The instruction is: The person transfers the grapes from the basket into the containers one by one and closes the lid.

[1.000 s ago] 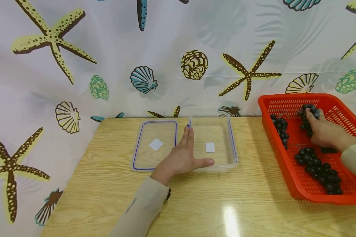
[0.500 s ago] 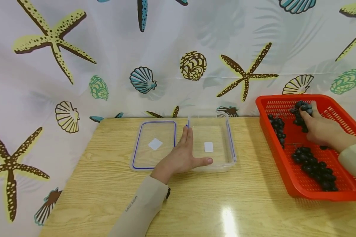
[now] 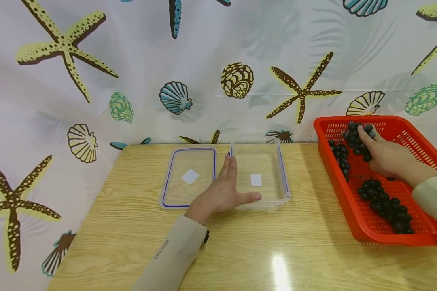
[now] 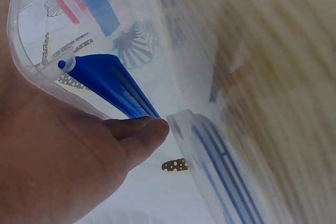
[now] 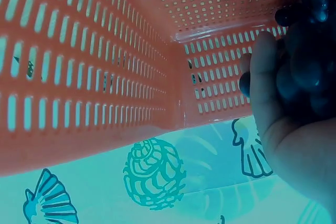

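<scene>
My right hand (image 3: 395, 159) grips a bunch of black grapes (image 3: 354, 139) over the far left part of the red basket (image 3: 336, 202). In the right wrist view, the fingers curl round these grapes (image 5: 310, 72), beside the basket's slotted wall (image 5: 121, 66). My left hand (image 3: 221, 196) touches the clear plastic container (image 3: 285, 178), fingers straight along its left side and thumb stretched over its front rim. Up close in the left wrist view, its fingertips lie by a blue latch strip (image 4: 110, 82). A white square label (image 3: 256, 180) shows inside the container.
A clear lid with a blue seal (image 3: 189, 159) lies left of the container on the wooden table (image 3: 240, 250). More black grapes (image 3: 386, 208) lie along the basket's front, with another bunch (image 3: 340, 157) at its left wall. Behind hangs a shell-print cloth (image 3: 204, 48).
My right hand has moved left within the basket, lifting the grape bunch toward the left far corner. My left hand has stayed at the container.
</scene>
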`<state>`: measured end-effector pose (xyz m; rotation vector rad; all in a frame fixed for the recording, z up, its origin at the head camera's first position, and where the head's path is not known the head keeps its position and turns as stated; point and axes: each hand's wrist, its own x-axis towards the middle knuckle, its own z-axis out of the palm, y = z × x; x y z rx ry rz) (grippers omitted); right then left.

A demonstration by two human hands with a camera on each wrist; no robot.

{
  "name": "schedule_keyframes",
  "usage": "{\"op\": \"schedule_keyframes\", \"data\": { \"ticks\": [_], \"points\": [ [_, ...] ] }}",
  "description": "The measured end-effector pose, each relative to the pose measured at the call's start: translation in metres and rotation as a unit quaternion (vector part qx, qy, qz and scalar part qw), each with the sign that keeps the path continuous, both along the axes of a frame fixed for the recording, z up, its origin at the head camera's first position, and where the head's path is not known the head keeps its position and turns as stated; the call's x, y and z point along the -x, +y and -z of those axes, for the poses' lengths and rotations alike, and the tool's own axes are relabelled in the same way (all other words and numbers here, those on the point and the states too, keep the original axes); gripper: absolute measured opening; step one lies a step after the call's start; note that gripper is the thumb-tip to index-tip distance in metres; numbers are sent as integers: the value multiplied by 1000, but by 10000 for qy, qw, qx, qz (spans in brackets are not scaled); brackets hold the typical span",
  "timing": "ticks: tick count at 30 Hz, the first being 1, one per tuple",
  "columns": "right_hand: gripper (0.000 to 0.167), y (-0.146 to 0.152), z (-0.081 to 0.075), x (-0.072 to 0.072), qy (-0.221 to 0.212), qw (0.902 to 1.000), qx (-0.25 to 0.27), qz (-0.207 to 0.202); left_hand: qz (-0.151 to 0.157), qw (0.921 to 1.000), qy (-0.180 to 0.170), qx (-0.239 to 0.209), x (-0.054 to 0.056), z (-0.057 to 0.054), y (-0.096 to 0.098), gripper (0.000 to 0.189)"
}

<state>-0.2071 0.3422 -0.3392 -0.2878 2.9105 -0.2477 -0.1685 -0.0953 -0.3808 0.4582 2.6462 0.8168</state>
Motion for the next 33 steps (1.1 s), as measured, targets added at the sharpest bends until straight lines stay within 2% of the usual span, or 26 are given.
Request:
{"op": "schedule_keyframes", "data": {
  "ticks": [5,11,19,28,33],
  "points": [
    [92,-4,-2,-1,137,9999,-8,-42,16,10000,-4,-26,1,0,-1,129],
    [106,-8,-6,-1,93,10000,21,16,1,10000,-11,-49,1,0,-1,129],
    [96,-13,-11,-2,532,9983,-102,-224,12,10000,6,-40,0,1,-1,130],
    [105,-28,-23,-3,388,9991,-118,-140,27,10000,24,9,0,0,-1,129],
    [94,-40,-29,-4,617,9973,-262,-292,12,10000,22,46,0,0,-1,129]
  ]
}}
